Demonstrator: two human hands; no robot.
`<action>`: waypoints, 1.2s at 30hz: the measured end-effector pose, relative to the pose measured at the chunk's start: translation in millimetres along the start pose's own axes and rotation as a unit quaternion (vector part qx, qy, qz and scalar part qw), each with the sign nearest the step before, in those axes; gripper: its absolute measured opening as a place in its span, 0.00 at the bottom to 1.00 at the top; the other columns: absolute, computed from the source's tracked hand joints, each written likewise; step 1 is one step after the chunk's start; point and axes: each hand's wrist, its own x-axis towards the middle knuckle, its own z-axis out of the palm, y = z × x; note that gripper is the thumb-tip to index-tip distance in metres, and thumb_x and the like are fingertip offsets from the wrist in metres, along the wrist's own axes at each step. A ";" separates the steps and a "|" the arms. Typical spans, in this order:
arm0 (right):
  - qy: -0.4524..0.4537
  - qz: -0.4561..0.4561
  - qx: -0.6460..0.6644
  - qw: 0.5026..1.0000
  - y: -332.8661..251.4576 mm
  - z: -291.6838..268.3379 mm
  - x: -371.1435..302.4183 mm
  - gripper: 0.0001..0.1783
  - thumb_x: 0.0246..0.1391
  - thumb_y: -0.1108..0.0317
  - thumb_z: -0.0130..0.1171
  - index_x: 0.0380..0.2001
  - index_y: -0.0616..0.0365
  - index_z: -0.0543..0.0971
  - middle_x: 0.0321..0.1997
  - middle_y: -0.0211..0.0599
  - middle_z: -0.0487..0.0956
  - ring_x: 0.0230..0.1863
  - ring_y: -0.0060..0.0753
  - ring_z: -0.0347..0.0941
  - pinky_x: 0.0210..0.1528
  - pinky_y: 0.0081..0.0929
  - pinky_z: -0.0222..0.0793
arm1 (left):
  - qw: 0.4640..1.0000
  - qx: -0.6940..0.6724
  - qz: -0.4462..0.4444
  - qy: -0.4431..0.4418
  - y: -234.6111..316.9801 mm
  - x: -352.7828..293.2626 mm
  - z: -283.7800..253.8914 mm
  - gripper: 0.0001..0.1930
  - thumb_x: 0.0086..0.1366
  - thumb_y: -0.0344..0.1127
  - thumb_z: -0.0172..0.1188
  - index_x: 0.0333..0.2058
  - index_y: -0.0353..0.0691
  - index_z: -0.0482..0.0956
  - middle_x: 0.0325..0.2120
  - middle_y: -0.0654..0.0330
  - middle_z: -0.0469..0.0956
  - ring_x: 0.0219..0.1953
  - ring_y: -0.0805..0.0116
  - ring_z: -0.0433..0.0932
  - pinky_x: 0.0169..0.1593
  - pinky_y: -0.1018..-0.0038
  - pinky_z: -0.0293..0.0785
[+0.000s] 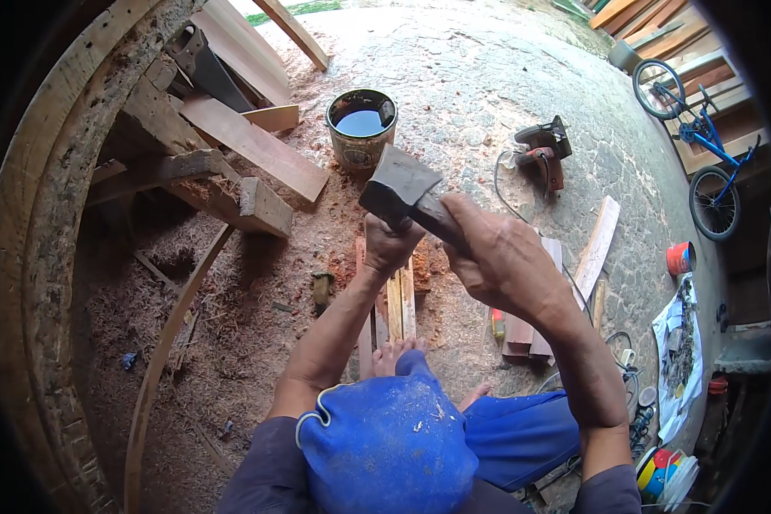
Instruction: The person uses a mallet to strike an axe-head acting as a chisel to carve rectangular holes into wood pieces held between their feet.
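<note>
My right hand (505,257) is wrapped around the wooden handle of a hatchet (398,184), raised with its dark metal head over my left fist. Below that head, my left hand (391,244) is closed around an upright tool handle (399,225); only its dark end shows, and its lower part is hidden. Pale wooden strips (401,304) lie on the floor beneath my hands, with reddish chips around them. My bare foot (397,351) rests at the near end of these strips, below a bent knee in blue cloth (390,445).
A bucket of dark liquid (361,128) stands ahead. Timber trestles and a handsaw (206,68) fill the left. To the right are a corded power tool (544,154), boards (595,244), a red can (681,258), a white sheet (677,360) and a blue bicycle (702,137). Shavings cover the floor.
</note>
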 end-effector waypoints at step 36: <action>0.034 0.233 0.301 0.924 7.9 50.9 -65.7 0.31 0.55 0.71 0.66 0.62 0.62 0.70 0.32 0.28 0.75 0.32 0.21 0.71 0.37 0.21 0.68 | 0.991 -0.021 -0.111 0.068 19.8 1.3 -35.9 0.09 0.60 0.26 0.67 0.26 0.40 0.74 0.21 0.72 0.73 0.24 0.84 0.71 0.29 0.80 0.68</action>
